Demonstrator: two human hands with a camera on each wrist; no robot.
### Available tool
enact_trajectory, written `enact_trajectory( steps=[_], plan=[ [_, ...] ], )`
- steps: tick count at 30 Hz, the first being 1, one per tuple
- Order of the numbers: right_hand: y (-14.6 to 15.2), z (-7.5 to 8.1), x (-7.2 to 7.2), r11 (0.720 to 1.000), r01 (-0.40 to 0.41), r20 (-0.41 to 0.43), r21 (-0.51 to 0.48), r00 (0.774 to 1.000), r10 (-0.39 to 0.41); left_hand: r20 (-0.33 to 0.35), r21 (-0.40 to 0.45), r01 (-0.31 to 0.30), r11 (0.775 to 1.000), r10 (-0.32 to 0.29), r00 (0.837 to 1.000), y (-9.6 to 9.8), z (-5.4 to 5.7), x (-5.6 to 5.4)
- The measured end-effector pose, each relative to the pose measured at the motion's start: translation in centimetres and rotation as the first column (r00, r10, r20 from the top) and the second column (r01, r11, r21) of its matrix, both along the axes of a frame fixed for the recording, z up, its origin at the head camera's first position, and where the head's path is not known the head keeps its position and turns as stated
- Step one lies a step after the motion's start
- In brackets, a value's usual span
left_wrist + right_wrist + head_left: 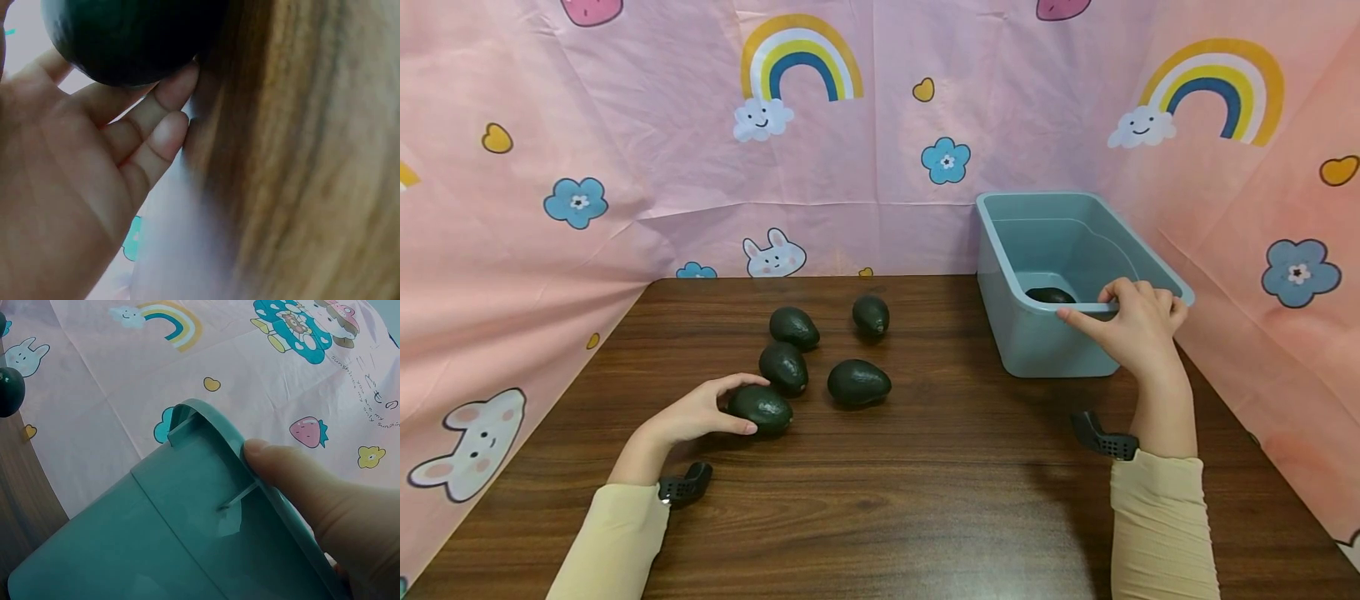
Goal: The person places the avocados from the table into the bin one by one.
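Note:
My left hand (698, 410) holds a dark green avocado (763, 409) at the table's left, thumb on its near side and fingers on its far side. In the left wrist view the avocado (131, 37) lies against the curled fingers (165, 134). Right beyond it sits a second avocado (784, 368). My right hand (1142, 329) grips the near rim of a blue-green plastic bin (1052, 346), the thumb (281, 465) lying along the outside of the rim in the right wrist view. Inside the bin, one avocado (1049, 295) shows, partly hidden by the front rim.
Three more avocados lie loose on the dark wooden table (865, 500): one at the back left (794, 327), one further right (871, 316) and one nearer (858, 382). A pink patterned cloth (880, 167) hangs behind the table and along both sides.

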State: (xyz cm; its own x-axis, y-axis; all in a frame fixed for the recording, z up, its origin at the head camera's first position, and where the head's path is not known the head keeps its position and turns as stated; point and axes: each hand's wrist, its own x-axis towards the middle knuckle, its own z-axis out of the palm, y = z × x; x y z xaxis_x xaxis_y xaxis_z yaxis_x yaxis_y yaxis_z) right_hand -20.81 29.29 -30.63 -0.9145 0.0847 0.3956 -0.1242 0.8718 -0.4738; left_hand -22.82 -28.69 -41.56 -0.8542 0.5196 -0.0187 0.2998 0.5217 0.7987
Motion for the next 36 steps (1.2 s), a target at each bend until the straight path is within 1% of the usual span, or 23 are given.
enact_trajectory(
  steps=[4, 11, 14, 17, 23, 31, 33, 36],
  plan=[
    [0.0, 0.1, 0.0, 1.000, -0.001, 0.001, -0.001, 1.000, 0.001, -0.017, -0.007, 0.001, 1.000, -0.002, 1.000, 0.0, 0.0, 0.0],
    [-0.1, 0.2, 0.1, 1.000, 0.000, 0.004, 0.001, 1.000, 0.000, -0.001, 0.002, -0.015, 1.000, 0.015, 1.000, 0.1, 0.1, 0.1],
    [-0.1, 0.2, 0.1, 1.000, 0.000, 0.005, 0.002, 1.000, 0.000, -0.006, 0.015, -0.019, 1.000, 0.019, 1.000, 0.2, 0.3, 0.1],
    [-0.1, 0.2, 0.1, 1.000, 0.000, 0.005, 0.003, 1.000, 0.000, -0.020, 0.031, -0.040, 0.999, 0.041, 0.999, 0.3, 0.5, 0.2],
    [-0.1, 0.2, 0.1, 1.000, 0.003, 0.004, 0.001, 1.000, -0.003, -0.071, 0.038, -0.077, 0.996, 0.079, 0.994, 0.4, 0.8, 0.2],
    [-0.1, 0.1, 0.1, 1.000, 0.000, -0.003, -0.002, 1.000, 0.000, -0.056, 0.091, -0.120, 0.989, 0.125, 0.991, 0.5, 1.1, 0.3],
    [-0.1, 0.1, 0.1, 1.000, -0.001, -0.004, -0.003, 1.000, 0.001, -0.055, 0.092, -0.130, 0.987, 0.135, 0.989, 0.6, 1.2, 0.3],
    [-0.1, 0.1, 0.1, 1.000, 0.000, 0.000, -0.002, 1.000, 0.000, -0.077, 0.070, -0.146, 0.987, 0.151, 0.986, 0.8, 1.4, 0.4]
  ],
)
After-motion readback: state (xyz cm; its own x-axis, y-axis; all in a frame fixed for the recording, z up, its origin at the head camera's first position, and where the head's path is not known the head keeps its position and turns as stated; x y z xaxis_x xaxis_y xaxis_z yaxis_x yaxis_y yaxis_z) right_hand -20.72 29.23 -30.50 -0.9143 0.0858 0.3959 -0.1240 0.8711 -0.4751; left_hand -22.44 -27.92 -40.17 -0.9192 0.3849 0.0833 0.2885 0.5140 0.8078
